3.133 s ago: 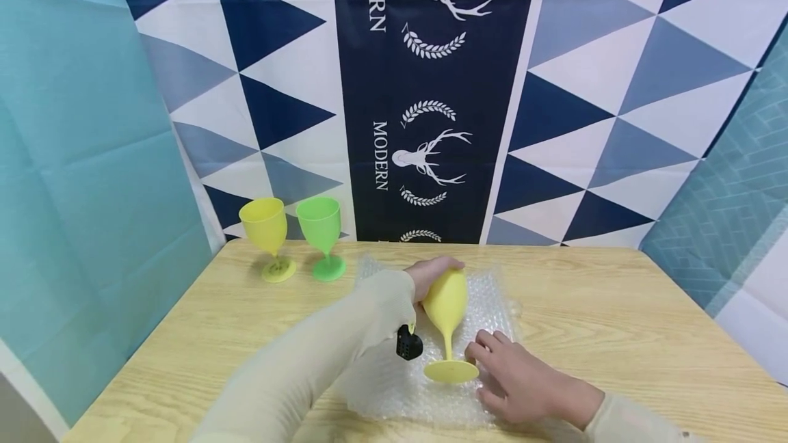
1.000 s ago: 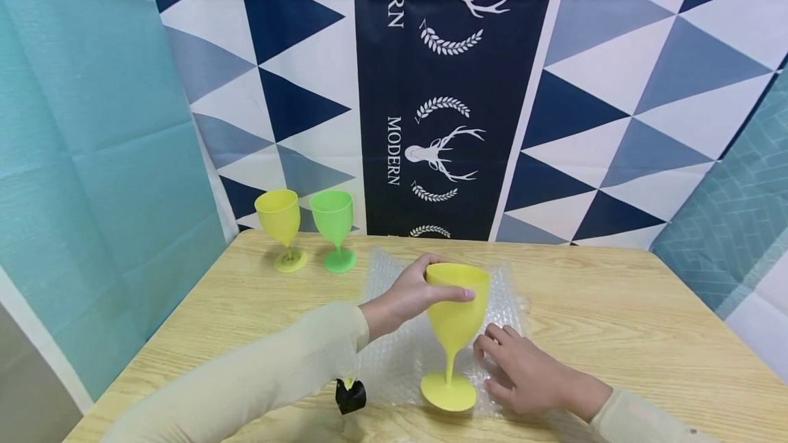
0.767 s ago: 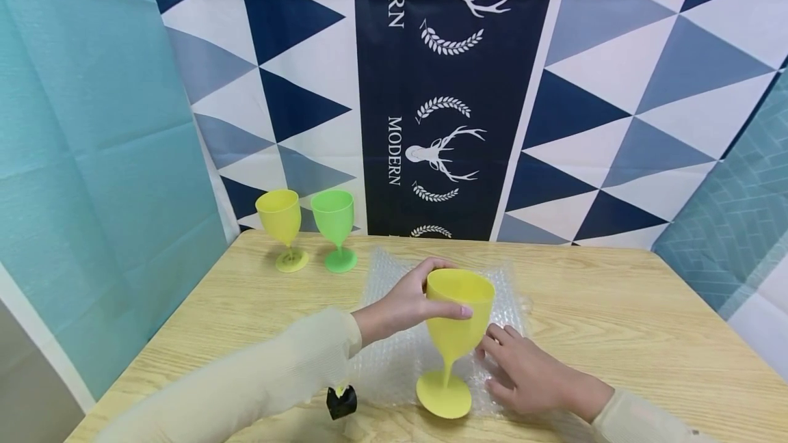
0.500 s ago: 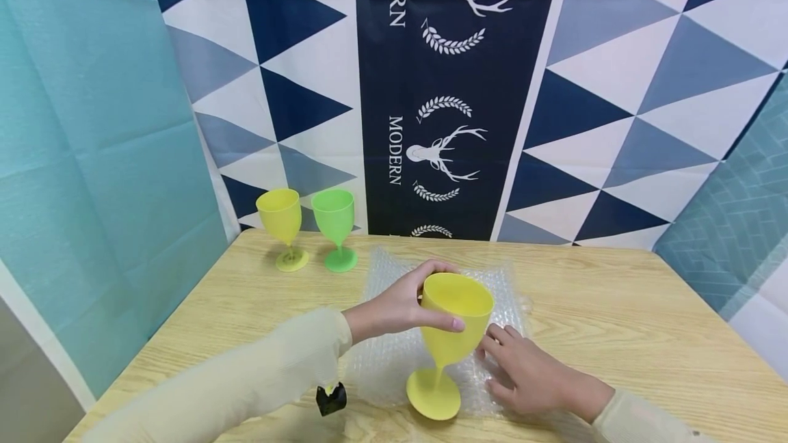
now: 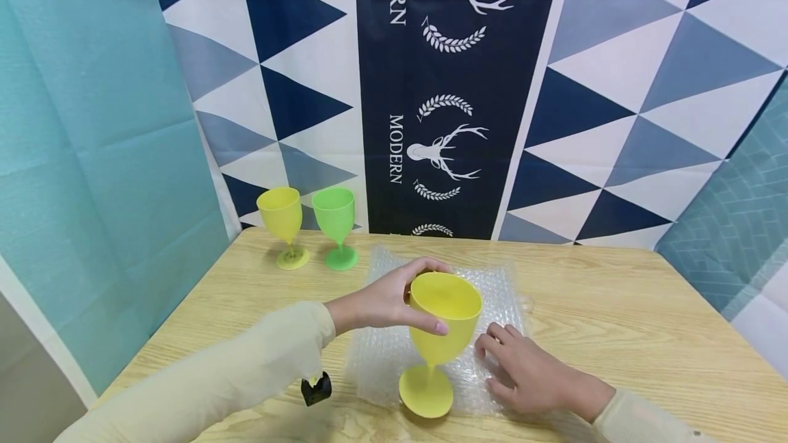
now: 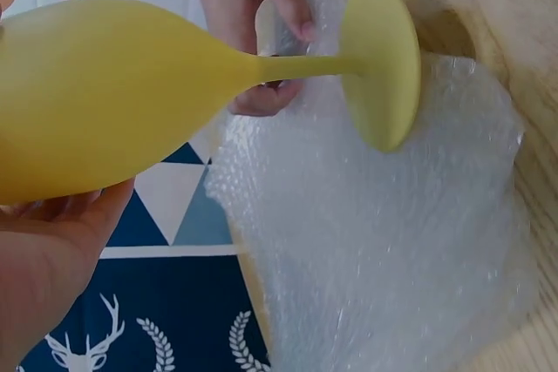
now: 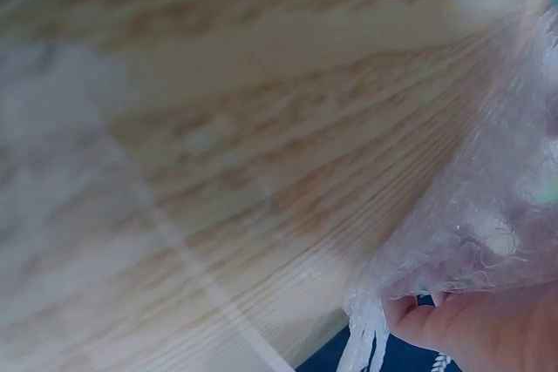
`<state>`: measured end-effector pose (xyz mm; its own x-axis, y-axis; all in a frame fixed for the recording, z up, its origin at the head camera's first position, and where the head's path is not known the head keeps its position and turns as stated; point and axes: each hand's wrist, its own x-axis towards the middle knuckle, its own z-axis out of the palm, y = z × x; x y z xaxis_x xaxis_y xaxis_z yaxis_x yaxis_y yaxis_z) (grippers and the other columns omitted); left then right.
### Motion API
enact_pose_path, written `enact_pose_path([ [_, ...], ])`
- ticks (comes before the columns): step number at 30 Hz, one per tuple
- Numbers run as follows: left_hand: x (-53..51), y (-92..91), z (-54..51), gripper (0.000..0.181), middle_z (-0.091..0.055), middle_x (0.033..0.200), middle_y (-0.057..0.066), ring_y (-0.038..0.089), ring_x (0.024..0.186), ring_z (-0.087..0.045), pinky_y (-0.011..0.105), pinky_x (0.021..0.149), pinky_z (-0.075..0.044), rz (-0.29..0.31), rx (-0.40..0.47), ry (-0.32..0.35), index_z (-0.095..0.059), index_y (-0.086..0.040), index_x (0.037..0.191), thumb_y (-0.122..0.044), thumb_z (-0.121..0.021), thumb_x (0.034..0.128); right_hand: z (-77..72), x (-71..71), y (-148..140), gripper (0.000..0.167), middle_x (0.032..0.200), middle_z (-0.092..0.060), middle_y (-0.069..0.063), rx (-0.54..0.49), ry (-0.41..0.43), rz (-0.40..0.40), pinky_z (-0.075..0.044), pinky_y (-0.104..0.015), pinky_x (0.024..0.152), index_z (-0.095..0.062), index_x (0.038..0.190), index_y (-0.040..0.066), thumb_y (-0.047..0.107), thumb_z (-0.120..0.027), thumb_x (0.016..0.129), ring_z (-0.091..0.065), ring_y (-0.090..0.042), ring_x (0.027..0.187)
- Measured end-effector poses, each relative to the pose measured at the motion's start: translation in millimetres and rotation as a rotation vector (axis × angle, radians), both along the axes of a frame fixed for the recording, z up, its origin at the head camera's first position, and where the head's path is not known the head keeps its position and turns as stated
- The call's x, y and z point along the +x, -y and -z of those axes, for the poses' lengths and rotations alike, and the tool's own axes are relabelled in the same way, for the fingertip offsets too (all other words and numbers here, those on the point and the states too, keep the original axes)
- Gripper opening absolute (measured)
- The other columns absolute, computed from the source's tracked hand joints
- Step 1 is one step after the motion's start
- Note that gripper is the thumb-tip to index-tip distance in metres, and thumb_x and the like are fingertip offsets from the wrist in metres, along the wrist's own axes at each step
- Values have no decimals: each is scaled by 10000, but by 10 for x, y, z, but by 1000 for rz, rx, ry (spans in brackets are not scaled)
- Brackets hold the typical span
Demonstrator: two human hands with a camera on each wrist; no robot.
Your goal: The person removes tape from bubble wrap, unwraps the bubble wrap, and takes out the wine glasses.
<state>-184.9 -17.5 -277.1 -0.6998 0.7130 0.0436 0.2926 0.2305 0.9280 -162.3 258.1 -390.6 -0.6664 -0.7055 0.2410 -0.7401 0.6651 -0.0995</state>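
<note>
My left hand [image 5: 394,298] grips the bowl of a yellow plastic goblet [image 5: 444,340], thumb on the near side, fingers mostly hidden behind it. The goblet leans, mouth up, its foot [image 5: 426,392] over the near part of a bubble wrap sheet [image 5: 378,361]. Whether the foot touches the sheet I cannot tell. To the goblet's right, my right hand [image 5: 523,369] rests on the wrap with loosely bent fingers. The left wrist view shows the goblet [image 6: 113,93] sideways and the wrap [image 6: 375,241]. In the right wrist view, right-hand fingers [image 7: 471,328] lie at the wrap's edge.
Back left on the wooden table [image 5: 603,313], another yellow goblet [image 5: 281,214] and a green goblet [image 5: 335,214] stand upright, side by side. A patterned cloth [image 5: 308,67] hangs behind the table. A small black device [image 5: 317,388] sits under the left wrist.
The yellow goblet was mouth away and foot toward me; my left hand has turned it mouth up, then shifted it left and slightly nearer. The right hand has hardly moved.
</note>
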Motion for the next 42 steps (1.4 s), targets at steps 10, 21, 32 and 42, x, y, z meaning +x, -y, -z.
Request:
enact_pose_path([
  [10,-58,164,-81,714,-552,1281,108,168,1066,-588,278,935,-514,49,-1,-20,-377,-126,1384,-116,-754,778,-33,-5,9,327,978,-425,143,16,34,13,-380,-200,697,-509,1044,244,259,-705,783,-351,-27,847],
  [21,-162,420,-148,743,-520,1297,180,192,1067,-585,370,962,-528,60,75,49,-348,-79,1413,-134,-747,789,-59,-11,19,315,980,-429,141,24,64,24,-362,-194,693,-503,1050,249,273,-695,802,-346,-32,834],
  [32,-260,776,-221,725,-524,1316,139,216,1088,-579,419,986,-513,-78,67,6,-360,-155,1404,-240,-753,801,-32,0,24,320,970,-429,139,-1,40,4,-315,-159,685,-502,1039,240,250,-699,786,-326,-30,819],
  [42,-408,1064,-282,717,-517,1319,174,217,1084,-571,412,976,-511,-213,90,-58,-326,-130,1433,-212,-710,832,-20,-7,13,312,980,-434,137,-7,30,-12,-328,-160,686,-507,1038,236,245,-698,791,-327,-20,828],
])
